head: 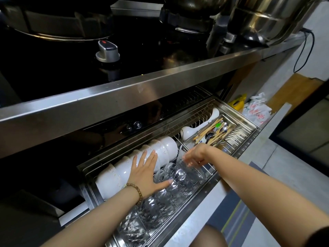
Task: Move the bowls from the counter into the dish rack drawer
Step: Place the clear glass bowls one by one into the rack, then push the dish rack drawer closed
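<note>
The dish rack drawer (236,154) is pulled out below the steel counter (124,93). A row of white bowls (167,148) stands on edge along its far side. A row of clear cut-glass bowls (160,202) stands on edge along its near side. My left hand (146,172) lies flat, fingers spread, across the white bowls and the glass ones beside them. My right hand (194,155) grips the rim of a clear glass bowl (192,173) at the right end of the glass row.
A wire cutlery basket (213,134) with chopsticks and spoons sits in the drawer's right part, white ladles (197,127) beside it. On the black cooktop above stand a knob (107,50) and steel pots (263,20). Plastic bags (256,111) lie on the floor at right.
</note>
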### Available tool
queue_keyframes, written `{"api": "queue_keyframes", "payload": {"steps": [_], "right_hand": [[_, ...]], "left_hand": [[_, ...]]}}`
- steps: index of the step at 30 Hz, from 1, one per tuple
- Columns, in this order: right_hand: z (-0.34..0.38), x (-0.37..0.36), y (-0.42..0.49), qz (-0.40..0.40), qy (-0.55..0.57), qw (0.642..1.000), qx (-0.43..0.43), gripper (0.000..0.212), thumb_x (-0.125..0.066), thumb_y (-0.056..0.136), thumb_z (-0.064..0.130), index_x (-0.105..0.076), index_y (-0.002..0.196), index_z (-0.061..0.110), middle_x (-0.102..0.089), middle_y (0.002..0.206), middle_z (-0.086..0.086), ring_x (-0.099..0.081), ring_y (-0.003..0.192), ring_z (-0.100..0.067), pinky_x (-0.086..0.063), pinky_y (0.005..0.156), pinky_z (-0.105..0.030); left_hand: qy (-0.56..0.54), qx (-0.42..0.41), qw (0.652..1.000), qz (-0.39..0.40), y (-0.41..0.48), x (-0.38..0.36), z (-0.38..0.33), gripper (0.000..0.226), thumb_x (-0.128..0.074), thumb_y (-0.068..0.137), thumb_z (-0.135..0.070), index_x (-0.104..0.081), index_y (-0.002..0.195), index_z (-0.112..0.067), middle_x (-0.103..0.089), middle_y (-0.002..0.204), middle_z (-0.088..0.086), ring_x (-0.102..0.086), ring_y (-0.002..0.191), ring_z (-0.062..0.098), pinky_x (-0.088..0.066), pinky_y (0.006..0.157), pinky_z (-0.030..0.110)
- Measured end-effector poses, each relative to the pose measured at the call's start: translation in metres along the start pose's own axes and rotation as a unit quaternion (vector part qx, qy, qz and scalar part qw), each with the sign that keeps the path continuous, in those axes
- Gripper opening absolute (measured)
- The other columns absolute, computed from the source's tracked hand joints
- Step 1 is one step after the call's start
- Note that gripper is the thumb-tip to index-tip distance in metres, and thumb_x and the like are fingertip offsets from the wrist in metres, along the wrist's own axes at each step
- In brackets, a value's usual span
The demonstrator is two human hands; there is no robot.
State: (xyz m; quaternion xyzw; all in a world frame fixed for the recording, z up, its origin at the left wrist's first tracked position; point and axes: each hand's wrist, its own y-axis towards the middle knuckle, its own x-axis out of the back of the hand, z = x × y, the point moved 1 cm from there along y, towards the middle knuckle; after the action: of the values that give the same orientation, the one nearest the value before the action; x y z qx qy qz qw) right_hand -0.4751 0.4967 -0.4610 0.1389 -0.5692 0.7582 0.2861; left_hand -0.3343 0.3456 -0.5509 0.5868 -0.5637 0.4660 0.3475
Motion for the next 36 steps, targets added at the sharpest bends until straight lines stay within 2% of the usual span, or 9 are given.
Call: {"api": "queue_keyframes", "payload": {"steps": [3, 9, 13, 16, 19, 24, 27, 32, 36], "right_hand": [[-0.003, 0.002, -0.002, -0.071, 0.07, 0.993, 0.058, 0.044, -0.065, 0.085, 0.024, -0.056, 0.123, 0.002, -0.06, 0.126, -0.016, -0.057, 0.116, -0.027, -0.046, 0.102, -0.04], [-0.01, 0.009, -0.043, -0.062, 0.146, 0.965, 0.208, 0.069, -0.072, 0.076, 0.043, -0.045, 0.137, 0.024, -0.047, 0.141, -0.001, -0.047, 0.126, -0.021, -0.04, 0.106, -0.038], [-0.019, 0.004, -0.089, -0.095, 0.216, 0.926, 0.294, 0.059, -0.074, 0.074, 0.042, -0.051, 0.128, 0.036, -0.053, 0.133, 0.009, -0.051, 0.118, -0.008, -0.043, 0.101, -0.029], [-0.029, -0.013, -0.122, -0.184, 0.233, 0.883, 0.364, 0.043, -0.074, 0.076, 0.03, -0.058, 0.115, 0.04, -0.059, 0.123, 0.013, -0.056, 0.112, -0.001, -0.047, 0.098, -0.026], [-0.039, -0.037, -0.146, -0.275, 0.209, 0.845, 0.409, 0.041, -0.072, 0.079, 0.031, -0.059, 0.117, 0.036, -0.057, 0.125, 0.017, -0.052, 0.115, 0.006, -0.044, 0.1, -0.022], [-0.051, -0.082, -0.159, -0.376, 0.213, 0.815, 0.386, 0.058, -0.072, 0.076, 0.04, -0.045, 0.127, 0.045, -0.023, 0.153, 0.016, -0.011, 0.143, -0.004, -0.017, 0.117, -0.037], [-0.054, -0.109, -0.16, -0.392, 0.261, 0.813, 0.343, 0.081, -0.074, 0.071, 0.045, -0.027, 0.137, 0.05, 0.009, 0.154, 0.021, 0.013, 0.138, 0.002, -0.008, 0.117, -0.049], [-0.048, -0.151, -0.16, -0.374, 0.336, 0.808, 0.308, 0.11, -0.072, 0.059, 0.059, 0.002, 0.141, 0.055, 0.034, 0.151, 0.011, 0.025, 0.139, -0.006, -0.004, 0.117, -0.051], [-0.04, -0.161, -0.158, -0.363, 0.372, 0.805, 0.285, 0.116, -0.076, 0.065, 0.049, 0.008, 0.145, 0.048, 0.041, 0.148, 0.01, 0.016, 0.145, -0.024, -0.015, 0.117, -0.052]], "left_hand": [[-0.006, 0.0, 1.0, 0.008, 0.0, 0.003, -0.001, 0.119, -0.015, 0.057, -0.095, 0.003, 0.148, -0.021, 0.01, 0.157, -0.006, 0.018, 0.143, 0.017, 0.021, 0.111, 0.043], [-0.031, -0.014, 0.999, 0.023, -0.012, 0.022, -0.007, 0.112, -0.017, 0.063, -0.091, -0.001, 0.149, -0.021, 0.002, 0.158, -0.004, 0.011, 0.145, 0.017, 0.015, 0.113, 0.038], [-0.072, -0.044, 0.996, -0.005, -0.033, 0.057, -0.018, 0.094, -0.031, 0.076, -0.078, -0.007, 0.149, -0.023, -0.006, 0.158, -0.004, 0.002, 0.145, 0.014, 0.005, 0.116, 0.033], [-0.08, -0.087, 0.991, -0.068, -0.054, 0.091, -0.029, 0.079, -0.04, 0.083, -0.067, -0.015, 0.147, -0.028, -0.017, 0.156, -0.007, -0.009, 0.144, 0.011, -0.006, 0.117, 0.03], [-0.038, -0.137, 0.983, -0.119, -0.075, 0.126, -0.043, 0.078, -0.04, 0.084, -0.066, -0.016, 0.147, -0.027, -0.017, 0.156, -0.01, -0.01, 0.144, 0.008, -0.001, 0.115, 0.023], [0.1, -0.182, 0.959, -0.193, -0.106, 0.181, -0.057, 0.082, -0.025, 0.084, -0.07, -0.006, 0.149, -0.024, -0.01, 0.157, -0.008, -0.002, 0.145, 0.011, 0.007, 0.118, 0.03], [0.165, -0.174, 0.944, -0.226, -0.122, 0.211, -0.056, 0.083, -0.019, 0.083, -0.07, -0.008, 0.149, -0.02, -0.014, 0.157, -0.004, -0.005, 0.146, 0.016, 0.005, 0.118, 0.034], [0.234, -0.13, 0.926, -0.264, -0.143, 0.256, -0.037, 0.083, -0.026, 0.082, -0.067, -0.024, 0.146, -0.013, -0.03, 0.152, 0.004, -0.022, 0.143, 0.023, -0.008, 0.118, 0.041], [0.255, -0.075, 0.923, -0.277, -0.151, 0.277, -0.017, 0.085, -0.023, 0.081, -0.069, -0.024, 0.146, -0.014, -0.03, 0.153, 0.004, -0.02, 0.143, 0.024, -0.008, 0.118, 0.042]]}}
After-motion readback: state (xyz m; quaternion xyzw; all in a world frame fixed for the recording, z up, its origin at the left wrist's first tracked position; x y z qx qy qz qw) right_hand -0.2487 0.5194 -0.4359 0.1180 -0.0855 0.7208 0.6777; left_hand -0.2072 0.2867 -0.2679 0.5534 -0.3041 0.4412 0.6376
